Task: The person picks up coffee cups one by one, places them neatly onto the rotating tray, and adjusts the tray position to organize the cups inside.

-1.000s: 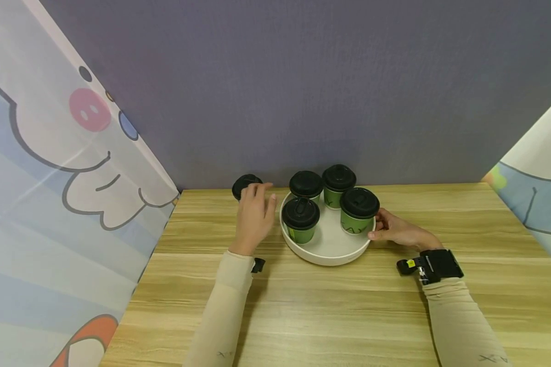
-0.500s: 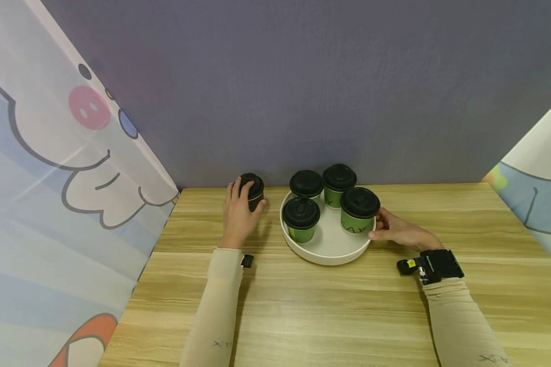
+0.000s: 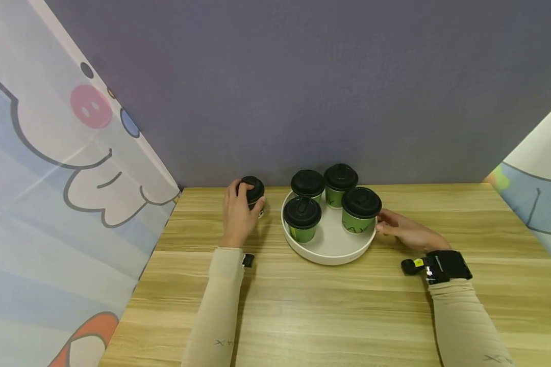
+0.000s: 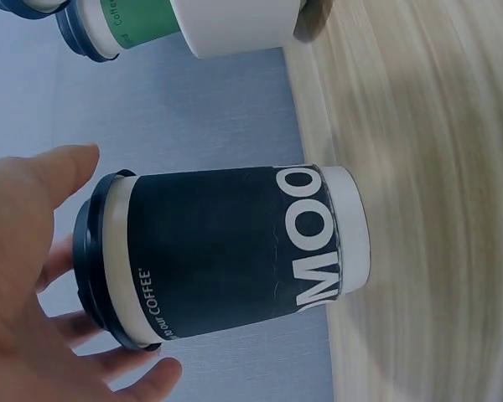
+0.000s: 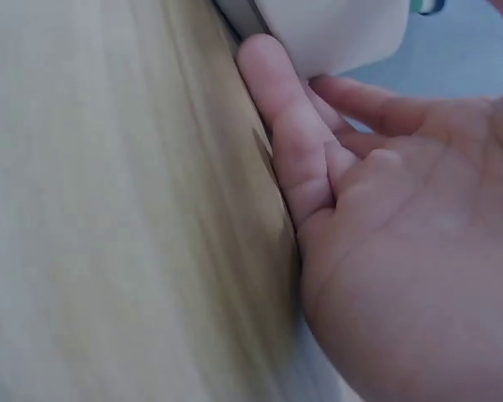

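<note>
My left hand [image 3: 240, 214] is round the lid of a coffee cup [image 4: 222, 251] with a black sleeve and white lettering. In the left wrist view the fingers lie behind the black lid and the thumb at its near side; the cup's white base is at the tabletop. To the right is a round white tray [image 3: 330, 257] bearing several green coffee cups [image 3: 358, 224] with black lids. Beside the tray's right wall, my right hand [image 3: 408, 232] rests low on the table. Its fingers [image 5: 298, 159] reach to the wall without gripping it.
A wooden table [image 3: 326, 316] runs back to a grey-purple wall panel [image 3: 303, 92]. Cartoon-print cloth [image 3: 73, 204] hangs at the left, with more at the right. A camera strap [image 3: 441, 266] sits on the right wrist.
My left hand has shifted left and come round the black-sleeved cup, which has turned or shifted slightly. The right thumb has drawn back from the tray's front wall.
</note>
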`<action>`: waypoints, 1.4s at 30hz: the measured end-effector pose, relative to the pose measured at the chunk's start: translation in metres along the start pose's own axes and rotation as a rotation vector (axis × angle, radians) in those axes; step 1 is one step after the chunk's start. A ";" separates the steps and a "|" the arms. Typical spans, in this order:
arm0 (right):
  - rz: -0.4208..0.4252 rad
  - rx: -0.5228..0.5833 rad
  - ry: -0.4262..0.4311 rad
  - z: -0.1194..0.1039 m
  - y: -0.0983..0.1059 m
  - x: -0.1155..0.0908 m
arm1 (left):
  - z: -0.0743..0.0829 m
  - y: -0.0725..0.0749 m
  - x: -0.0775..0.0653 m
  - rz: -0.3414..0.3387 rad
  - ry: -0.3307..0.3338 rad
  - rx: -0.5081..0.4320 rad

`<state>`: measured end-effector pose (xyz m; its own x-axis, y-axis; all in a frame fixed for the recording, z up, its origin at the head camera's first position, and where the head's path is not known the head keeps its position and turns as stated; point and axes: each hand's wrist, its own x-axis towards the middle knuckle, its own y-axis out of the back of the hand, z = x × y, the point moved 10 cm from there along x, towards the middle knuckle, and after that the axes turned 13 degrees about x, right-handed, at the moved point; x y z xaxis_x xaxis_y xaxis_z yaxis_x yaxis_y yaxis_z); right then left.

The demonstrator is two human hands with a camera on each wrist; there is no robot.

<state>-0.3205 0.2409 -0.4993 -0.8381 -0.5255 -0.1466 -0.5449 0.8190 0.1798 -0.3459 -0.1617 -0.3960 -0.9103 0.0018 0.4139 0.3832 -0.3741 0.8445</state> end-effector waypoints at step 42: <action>0.156 0.199 -0.109 0.001 0.007 0.004 | -0.010 0.013 0.000 -0.108 0.075 0.069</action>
<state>-0.3277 0.2445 -0.4993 -0.8979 -0.3701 -0.2384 -0.3845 0.9230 0.0153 -0.3423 -0.1761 -0.3886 -0.9550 -0.0318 0.2947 0.2897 -0.3111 0.9051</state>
